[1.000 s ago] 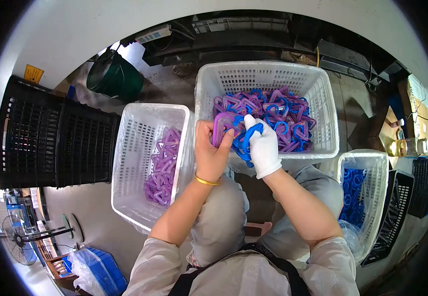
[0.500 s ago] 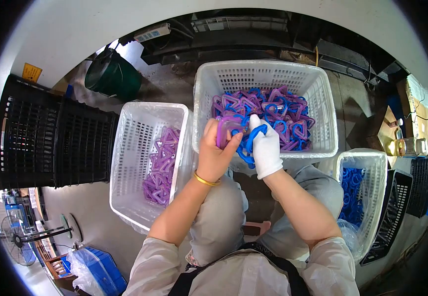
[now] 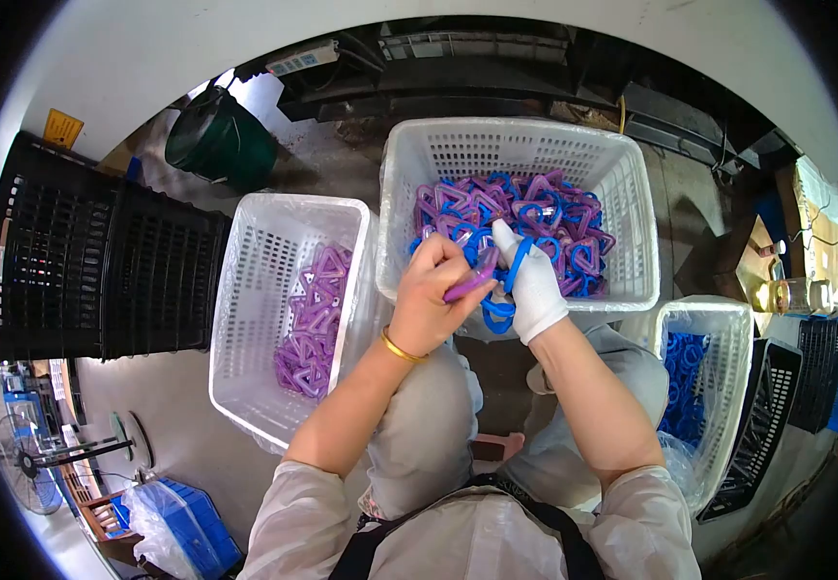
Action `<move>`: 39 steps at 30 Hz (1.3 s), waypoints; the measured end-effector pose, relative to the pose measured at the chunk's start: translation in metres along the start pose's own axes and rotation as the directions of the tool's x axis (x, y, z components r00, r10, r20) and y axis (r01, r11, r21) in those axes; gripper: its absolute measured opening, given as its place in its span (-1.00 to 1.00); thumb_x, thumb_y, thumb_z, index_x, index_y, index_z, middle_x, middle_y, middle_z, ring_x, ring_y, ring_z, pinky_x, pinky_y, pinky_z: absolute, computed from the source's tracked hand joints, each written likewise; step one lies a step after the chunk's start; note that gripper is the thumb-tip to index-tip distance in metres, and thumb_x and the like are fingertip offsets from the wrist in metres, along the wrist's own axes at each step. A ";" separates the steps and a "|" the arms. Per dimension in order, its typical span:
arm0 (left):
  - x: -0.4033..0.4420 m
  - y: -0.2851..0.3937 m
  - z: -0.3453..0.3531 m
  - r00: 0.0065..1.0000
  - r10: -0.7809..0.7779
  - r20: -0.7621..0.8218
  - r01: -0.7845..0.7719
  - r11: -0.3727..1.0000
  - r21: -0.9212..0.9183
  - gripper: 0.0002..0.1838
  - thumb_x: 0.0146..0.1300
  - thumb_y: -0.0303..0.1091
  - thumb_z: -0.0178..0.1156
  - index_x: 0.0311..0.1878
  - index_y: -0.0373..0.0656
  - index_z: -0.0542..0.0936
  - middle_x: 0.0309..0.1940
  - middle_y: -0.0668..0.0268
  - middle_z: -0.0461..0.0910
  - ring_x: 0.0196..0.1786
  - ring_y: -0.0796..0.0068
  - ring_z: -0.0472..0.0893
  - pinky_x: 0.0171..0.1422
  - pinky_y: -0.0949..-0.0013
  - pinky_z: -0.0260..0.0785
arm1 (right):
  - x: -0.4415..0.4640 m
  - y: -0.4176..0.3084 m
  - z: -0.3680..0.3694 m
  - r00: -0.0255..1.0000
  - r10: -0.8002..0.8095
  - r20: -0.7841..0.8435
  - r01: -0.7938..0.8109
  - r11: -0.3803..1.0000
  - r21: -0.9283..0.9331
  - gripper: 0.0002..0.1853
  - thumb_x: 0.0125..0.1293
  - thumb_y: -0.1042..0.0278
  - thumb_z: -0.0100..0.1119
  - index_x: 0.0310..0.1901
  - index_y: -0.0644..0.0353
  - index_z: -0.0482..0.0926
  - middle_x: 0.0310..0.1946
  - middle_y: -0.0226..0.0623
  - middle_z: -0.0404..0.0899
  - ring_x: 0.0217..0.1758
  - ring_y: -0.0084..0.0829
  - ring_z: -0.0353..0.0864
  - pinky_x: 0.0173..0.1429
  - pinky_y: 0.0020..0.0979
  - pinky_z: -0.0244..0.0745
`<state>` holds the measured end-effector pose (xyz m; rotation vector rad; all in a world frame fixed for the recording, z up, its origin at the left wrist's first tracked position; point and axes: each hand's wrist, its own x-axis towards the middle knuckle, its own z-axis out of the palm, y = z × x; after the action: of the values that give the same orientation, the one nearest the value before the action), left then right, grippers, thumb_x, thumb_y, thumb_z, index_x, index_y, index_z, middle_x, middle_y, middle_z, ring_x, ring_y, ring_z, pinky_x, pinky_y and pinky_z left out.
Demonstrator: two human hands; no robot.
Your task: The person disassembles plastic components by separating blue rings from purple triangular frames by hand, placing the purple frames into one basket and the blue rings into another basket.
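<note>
My bare left hand (image 3: 427, 295), with a gold bracelet at the wrist, pinches a purple triangular plastic ring (image 3: 474, 279). Close beside it, my right hand (image 3: 536, 292) in a white glove is closed on several blue plastic rings (image 3: 499, 316). The purple piece meets the blue ones between my hands; whether they are linked I cannot tell. Both hands are over the near rim of a large white basket (image 3: 639, 242), which holds a heap of mixed purple and blue pieces (image 3: 496, 198).
At left stands a white basket (image 3: 227, 358) of purple triangles (image 3: 315, 319); at right, a lined basket (image 3: 736, 387) of blue rings (image 3: 682, 382). Black crates (image 3: 100, 256) are stacked far left. A green bucket (image 3: 221, 145) and a fan (image 3: 30, 462) stand beyond.
My left hand has turned, tilting the purple triangle from upright to slanted toward my right hand. My right hand has shifted slightly, still gripping the blue rings.
</note>
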<state>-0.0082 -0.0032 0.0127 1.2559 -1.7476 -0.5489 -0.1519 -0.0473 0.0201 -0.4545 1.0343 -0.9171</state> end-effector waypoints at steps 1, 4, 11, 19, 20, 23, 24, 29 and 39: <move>0.000 0.000 0.001 0.999 0.018 -0.037 -0.019 0.999 -0.028 -0.66 -0.01 -0.47 0.47 -0.56 -0.20 0.40 -0.31 0.30 0.34 -0.32 0.44 0.38 -0.23 0.44 0.26 | 0.003 0.002 -0.002 0.995 -0.104 0.005 0.103 0.989 -0.105 -0.70 0.47 0.07 0.10 -0.35 0.09 0.55 -0.51 -0.57 0.43 -0.45 -0.69 0.34 -0.36 -0.54 0.26; -0.002 0.001 0.001 0.992 0.040 -0.120 -0.051 0.995 -0.089 -0.64 -0.01 -0.46 0.47 -0.57 -0.19 0.39 -0.25 0.28 0.36 -0.30 0.44 0.39 -0.19 0.44 0.27 | 0.011 0.017 -0.006 0.885 -0.450 0.120 0.460 0.806 -0.373 -0.60 0.53 0.01 -0.04 -0.27 0.20 0.54 -0.45 -0.51 0.50 -0.38 -0.67 0.41 -0.29 -0.55 0.33; -0.008 -0.033 0.010 0.807 -0.588 -0.057 0.480 0.709 -0.517 -0.62 0.18 -0.29 0.41 -0.08 -0.23 0.46 0.01 0.19 0.38 0.07 0.30 0.44 0.14 0.28 0.33 | 0.015 0.016 -0.002 0.952 -0.282 -0.120 0.218 0.898 -0.382 -0.53 0.50 -0.08 -0.05 -0.32 0.21 0.52 -0.57 -0.47 0.39 -0.58 -0.64 0.32 -0.51 -0.50 0.24; -0.080 -0.190 -0.102 0.557 -0.543 -0.629 0.465 0.831 -0.306 -0.35 0.31 -0.37 0.24 0.40 -0.26 0.21 0.29 0.07 0.29 0.24 0.22 0.46 0.24 0.24 0.42 | 0.033 0.014 -0.050 0.987 -0.134 -0.093 0.076 0.882 -0.465 -0.72 0.42 0.08 0.16 -0.19 0.15 0.53 -0.59 -0.52 0.33 -0.64 -0.68 0.28 -0.60 -0.57 0.14; -0.107 -0.220 -0.117 0.480 -0.610 -0.631 0.599 0.753 -0.272 -0.40 0.29 -0.33 0.26 0.33 -0.30 0.30 0.21 0.06 0.38 0.19 0.26 0.49 0.23 0.27 0.42 | 0.031 0.016 -0.050 0.988 -0.152 -0.008 0.112 0.767 -0.631 -0.77 0.39 0.17 0.19 -0.22 0.17 0.55 -0.58 -0.50 0.38 -0.61 -0.68 0.34 -0.56 -0.58 0.20; -0.224 -0.327 -0.133 0.464 -0.779 -0.421 0.879 0.466 0.106 -0.53 0.22 -0.22 0.29 0.12 -0.27 0.48 -0.08 0.05 0.60 -0.06 0.15 0.61 0.06 0.18 0.46 | 0.016 0.011 -0.039 0.994 -0.071 0.083 0.107 0.506 -0.856 -0.84 0.26 0.33 0.25 -0.29 0.25 0.57 -0.52 -0.43 0.52 -0.50 -0.64 0.51 -0.46 -0.54 0.38; -0.247 -0.330 -0.132 0.444 -0.847 -0.294 0.889 0.373 0.267 -0.54 0.22 -0.21 0.28 0.11 -0.24 0.48 -0.06 0.03 0.61 -0.07 0.06 0.61 0.05 0.14 0.46 | 0.012 0.010 -0.034 0.999 -0.003 0.052 0.048 0.454 -0.889 -0.83 0.25 0.32 0.27 -0.30 0.25 0.57 -0.52 -0.43 0.52 -0.49 -0.64 0.52 -0.45 -0.53 0.40; -0.328 -0.365 -0.082 0.405 -0.902 -0.151 0.698 0.198 0.688 -0.51 0.25 -0.16 0.25 0.18 -0.19 0.46 -0.04 -0.03 0.62 0.09 -0.07 0.60 0.16 0.12 0.47 | 0.016 0.001 -0.032 0.970 0.243 0.019 -0.070 0.351 -0.934 -0.74 0.21 0.21 0.35 -0.32 0.26 0.57 -0.49 -0.47 0.51 -0.48 -0.67 0.45 -0.40 -0.55 0.39; -0.289 -0.344 -0.083 0.259 -0.722 -0.641 0.966 0.184 0.182 -0.62 0.28 -0.21 0.22 0.01 -0.32 0.48 -0.19 -0.12 0.62 -0.11 -0.11 0.63 0.03 -0.02 0.42 | 0.017 0.005 -0.015 0.992 0.119 0.030 -0.063 0.702 -0.709 -0.65 0.54 0.05 -0.09 -0.22 0.18 0.49 -0.52 -0.57 0.36 -0.60 -0.75 0.11 -0.54 -0.60 0.01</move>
<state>0.2672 0.1375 -0.3239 2.6500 -0.5615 -0.2998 -0.1593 -0.0571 0.0001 -1.0673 1.3167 -0.3660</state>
